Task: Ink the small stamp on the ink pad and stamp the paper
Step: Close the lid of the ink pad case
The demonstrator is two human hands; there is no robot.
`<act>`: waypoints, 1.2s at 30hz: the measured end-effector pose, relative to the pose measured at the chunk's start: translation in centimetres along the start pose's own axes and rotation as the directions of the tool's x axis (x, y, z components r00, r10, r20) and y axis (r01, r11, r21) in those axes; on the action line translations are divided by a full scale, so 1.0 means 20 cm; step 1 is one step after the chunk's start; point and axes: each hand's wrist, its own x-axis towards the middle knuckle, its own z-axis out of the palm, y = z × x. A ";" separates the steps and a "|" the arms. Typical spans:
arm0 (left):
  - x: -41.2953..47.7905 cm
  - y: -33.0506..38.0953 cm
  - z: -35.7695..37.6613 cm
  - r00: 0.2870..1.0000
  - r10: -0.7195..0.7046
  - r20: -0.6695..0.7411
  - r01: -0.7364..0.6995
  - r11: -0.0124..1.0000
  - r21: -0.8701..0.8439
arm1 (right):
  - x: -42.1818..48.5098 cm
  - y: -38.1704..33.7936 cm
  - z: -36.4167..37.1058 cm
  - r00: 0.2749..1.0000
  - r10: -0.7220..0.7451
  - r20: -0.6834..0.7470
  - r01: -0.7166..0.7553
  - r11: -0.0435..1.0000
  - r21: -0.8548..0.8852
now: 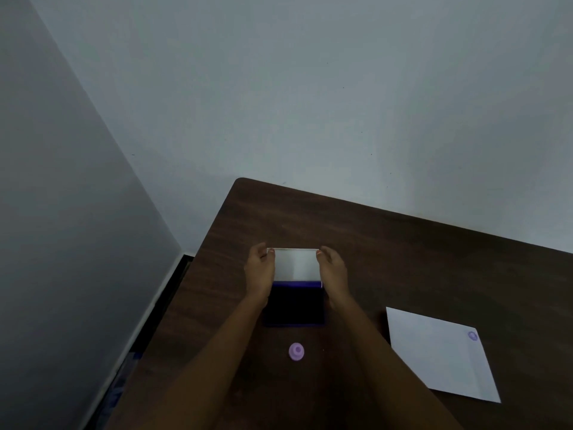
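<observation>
The ink pad (294, 305) lies open on the dark table, its dark purple pad facing up and its white lid (296, 264) raised behind it. My left hand (259, 270) grips the lid's left edge and my right hand (333, 270) grips its right edge. A small purple stamp (296, 351) stands by itself on the table just in front of the pad, between my forearms. The white paper (440, 356) lies to the right, with a round purple imprint (472, 335) near its far right corner.
The dark wooden table (403, 252) has its far left corner near the grey wall (279, 88). Its left edge drops to a gap beside the side wall. Bare table surface lies behind the ink pad and beyond the paper.
</observation>
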 end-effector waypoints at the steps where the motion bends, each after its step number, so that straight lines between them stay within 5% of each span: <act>1: 0.00 0.00 -0.01 1.000 0.016 -0.006 -0.016 1.000 -0.013 | 0.00 -0.01 -0.02 1.000 -0.006 -0.002 0.006 1.000 0.016; 5: -0.04 0.04 -0.05 0.997 0.076 -0.027 -0.076 0.997 -0.021 | -0.02 -0.05 -0.11 0.998 -0.064 -0.011 0.064 0.998 -0.010; 14: -0.21 0.04 -0.09 0.988 0.149 -0.043 -0.148 0.989 0.025 | -0.18 -0.03 -0.16 0.935 -0.354 0.006 0.333 0.873 -0.356; 23: -0.41 -0.09 -0.12 0.960 0.268 -0.083 -0.256 0.958 0.130 | -0.37 0.11 -0.18 0.921 -0.388 0.016 0.364 0.846 -0.390; 36: -0.58 -0.31 -0.11 0.963 0.266 0.037 -0.261 0.890 0.374 | -0.51 0.33 -0.14 0.926 -0.346 0.149 0.373 0.792 -0.483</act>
